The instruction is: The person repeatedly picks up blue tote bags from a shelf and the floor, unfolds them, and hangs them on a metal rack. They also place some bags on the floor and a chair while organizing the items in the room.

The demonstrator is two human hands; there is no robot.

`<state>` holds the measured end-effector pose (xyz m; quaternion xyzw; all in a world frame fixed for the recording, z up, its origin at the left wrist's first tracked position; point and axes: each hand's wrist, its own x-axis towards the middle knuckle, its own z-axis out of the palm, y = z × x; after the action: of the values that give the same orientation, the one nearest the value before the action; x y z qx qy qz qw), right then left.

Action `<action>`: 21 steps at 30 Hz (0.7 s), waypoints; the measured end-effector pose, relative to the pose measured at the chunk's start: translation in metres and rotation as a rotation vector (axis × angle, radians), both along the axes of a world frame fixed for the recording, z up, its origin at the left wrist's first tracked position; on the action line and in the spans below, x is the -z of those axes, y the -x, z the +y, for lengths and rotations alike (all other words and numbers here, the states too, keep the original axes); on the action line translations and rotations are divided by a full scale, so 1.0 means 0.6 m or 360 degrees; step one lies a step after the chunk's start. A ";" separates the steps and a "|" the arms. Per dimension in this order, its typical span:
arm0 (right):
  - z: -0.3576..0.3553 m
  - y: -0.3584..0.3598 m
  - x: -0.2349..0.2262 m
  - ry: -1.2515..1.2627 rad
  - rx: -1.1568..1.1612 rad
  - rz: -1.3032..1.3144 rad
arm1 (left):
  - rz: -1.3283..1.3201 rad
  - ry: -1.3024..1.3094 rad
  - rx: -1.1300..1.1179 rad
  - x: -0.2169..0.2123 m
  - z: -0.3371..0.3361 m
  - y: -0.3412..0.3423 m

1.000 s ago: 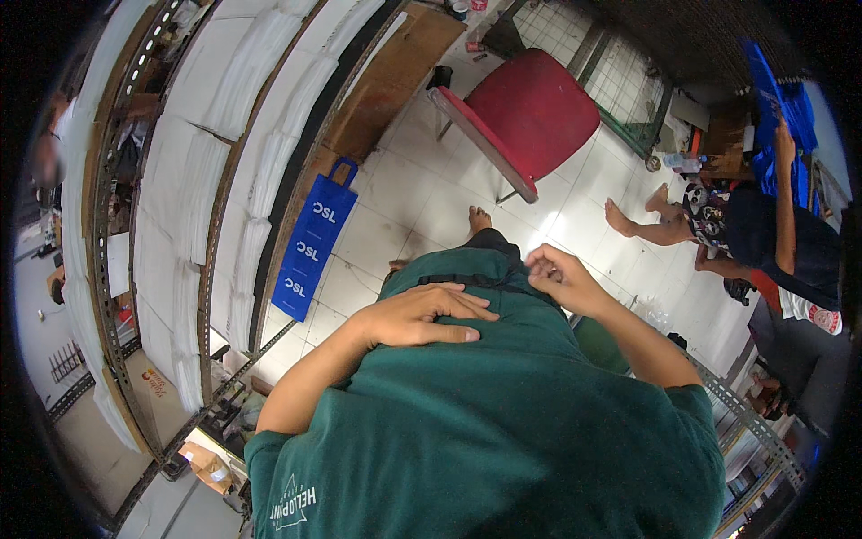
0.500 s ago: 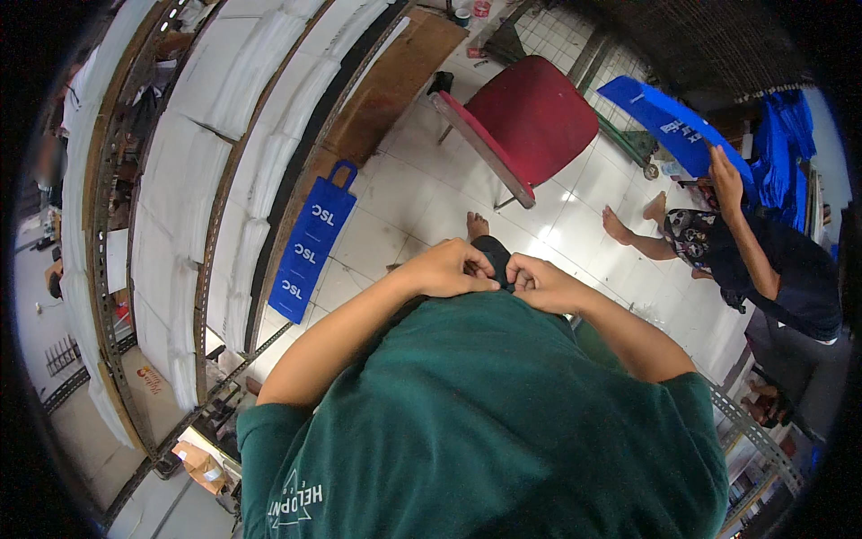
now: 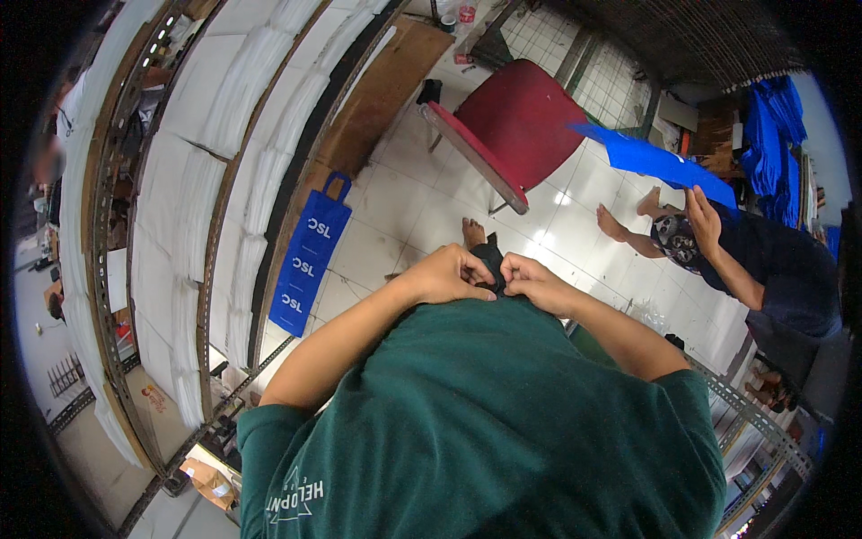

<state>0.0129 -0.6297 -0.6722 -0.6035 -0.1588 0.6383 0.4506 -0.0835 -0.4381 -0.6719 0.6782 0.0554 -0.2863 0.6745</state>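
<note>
Close together at my waist are both hands, just beyond the hem of my green shirt (image 3: 503,386). My left hand (image 3: 452,275) has its thumb and fingertips pinched inward. Facing it, my right hand (image 3: 537,286) pinches in the same way, its fingertips almost meeting those of the left. Between them shows dark cloth, seemingly my black trousers (image 3: 486,259). What the fingertips grip is too small and too covered to make out.
Shelves of stacked white sheets (image 3: 242,171) stand at left, beside a blue bag (image 3: 310,256) with a loop handle. A red chair (image 3: 521,130) stands ahead. At right, a co-worker (image 3: 772,242) holds a blue piece (image 3: 660,162) near hanging blue bags (image 3: 772,135).
The co-worker's blue piece has tilted and now shows narrower, with the raised hand lower. My hands stay at my waist, fingers shifted slightly. The whole view has moved a little.
</note>
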 end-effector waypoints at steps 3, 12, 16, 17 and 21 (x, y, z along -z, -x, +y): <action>0.005 0.010 -0.007 -0.0042 0.0101 -0.0006 | -0.0037 -0.0088 -0.0055 -0.015 0.002 0.002; 0.005 0.033 0.004 -0.0141 0.0522 0.0145 | -0.0275 -0.0393 -0.0097 -0.035 0.001 0.015; 0.002 0.042 0.015 -0.0184 0.0692 0.0158 | -0.0244 -0.0405 -0.0158 -0.029 -0.003 0.024; -0.001 0.044 0.023 -0.0194 0.0707 0.0129 | -0.0240 -0.0406 -0.0166 -0.026 -0.004 0.027; -0.009 0.048 0.021 -0.0243 0.0783 0.0035 | -0.0325 -0.0389 -0.0175 -0.027 -0.007 0.030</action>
<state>-0.0158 -0.6350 -0.6848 -0.5813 -0.0500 0.5022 0.6383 -0.1014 -0.4422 -0.6558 0.7767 0.0579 -0.1697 0.6038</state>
